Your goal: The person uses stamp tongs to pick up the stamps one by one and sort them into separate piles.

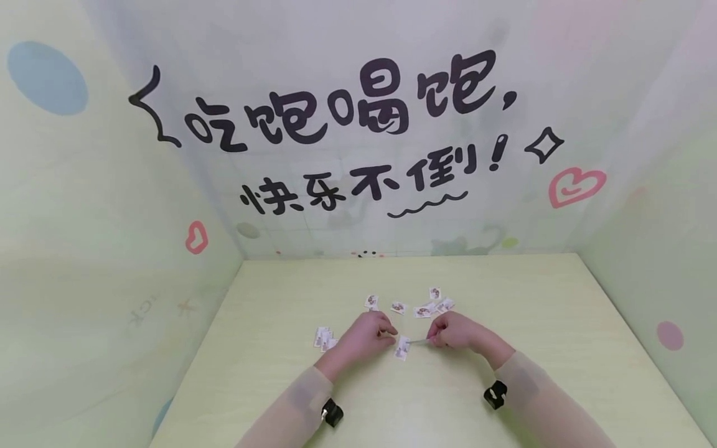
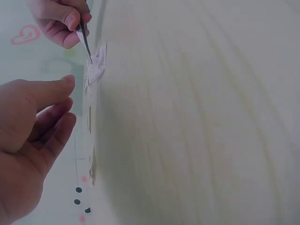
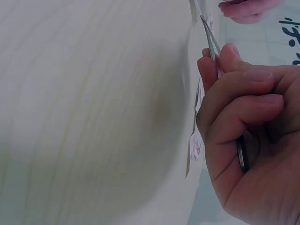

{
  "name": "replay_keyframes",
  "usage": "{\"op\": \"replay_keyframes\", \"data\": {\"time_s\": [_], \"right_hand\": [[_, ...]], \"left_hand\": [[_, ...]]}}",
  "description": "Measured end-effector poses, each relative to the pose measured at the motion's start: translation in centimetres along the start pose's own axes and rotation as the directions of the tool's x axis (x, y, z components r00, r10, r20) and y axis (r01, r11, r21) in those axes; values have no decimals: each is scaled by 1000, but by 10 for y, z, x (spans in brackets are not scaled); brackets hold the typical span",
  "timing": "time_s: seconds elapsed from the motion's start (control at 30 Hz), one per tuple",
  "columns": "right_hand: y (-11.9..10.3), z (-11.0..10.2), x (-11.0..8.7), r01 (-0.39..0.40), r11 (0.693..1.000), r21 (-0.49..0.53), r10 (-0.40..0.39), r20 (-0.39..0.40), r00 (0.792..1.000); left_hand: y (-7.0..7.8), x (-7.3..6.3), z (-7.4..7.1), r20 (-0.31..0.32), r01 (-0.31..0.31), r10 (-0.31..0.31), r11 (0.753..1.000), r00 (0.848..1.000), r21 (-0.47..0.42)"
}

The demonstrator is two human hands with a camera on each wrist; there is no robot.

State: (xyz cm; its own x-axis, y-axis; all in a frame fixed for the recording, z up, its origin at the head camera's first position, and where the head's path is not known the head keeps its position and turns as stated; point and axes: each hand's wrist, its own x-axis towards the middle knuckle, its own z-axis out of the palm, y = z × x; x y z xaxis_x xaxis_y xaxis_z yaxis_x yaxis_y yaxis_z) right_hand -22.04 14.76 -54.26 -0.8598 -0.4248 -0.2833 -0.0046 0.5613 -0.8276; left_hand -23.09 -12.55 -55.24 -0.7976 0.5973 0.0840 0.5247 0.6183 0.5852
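Note:
My right hand (image 1: pixel 455 331) pinches a pair of slim metal tweezers (image 3: pixel 210 40) between thumb and fingertips, with the other fingers curled. In the head view the tips of the tweezers reach the right edge of a small white printed paper piece (image 1: pixel 402 348). The left wrist view shows the tips over this paper (image 2: pixel 97 68). My left hand (image 1: pixel 372 334) is just left of the paper, and its fingers (image 2: pixel 61 136) and thumb are loosely bent with a gap between them and nothing held.
Several small printed pieces (image 1: pixel 422 312) lie at the back right, with others (image 1: pixel 398 307) behind my hands. A small overlapping group of pieces (image 1: pixel 323 338) is left of my left arm. Printed walls (image 1: pixel 392 230) border the pale wooden table (image 1: pixel 414 410).

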Motion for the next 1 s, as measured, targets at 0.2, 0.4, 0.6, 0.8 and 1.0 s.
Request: {"op": "replay_keyframes", "data": {"time_s": [0.2,0.4,0.6,0.8,1.0], "right_hand": [[7,1,0,-10,1000,8,10,7,1000],[9,4,-3,-37,999,19,38,-21,999],[10,6,-5,-28,999,27,29,-22,999],[14,9,-9,-27,998,48,29,-56,998],[13,18,-18,-38,996,86,46,-90,995]], "left_hand": [[1,5,10,62,-52,51,998,997,16],[5,6,14,108,-76,75,997,991,2],[4,6,19,121,-68,68,998,990,-6],[9,5,22,108,53,-45,995,993,-80],[11,3,27,51,151,-145,979,988,-135]]}}
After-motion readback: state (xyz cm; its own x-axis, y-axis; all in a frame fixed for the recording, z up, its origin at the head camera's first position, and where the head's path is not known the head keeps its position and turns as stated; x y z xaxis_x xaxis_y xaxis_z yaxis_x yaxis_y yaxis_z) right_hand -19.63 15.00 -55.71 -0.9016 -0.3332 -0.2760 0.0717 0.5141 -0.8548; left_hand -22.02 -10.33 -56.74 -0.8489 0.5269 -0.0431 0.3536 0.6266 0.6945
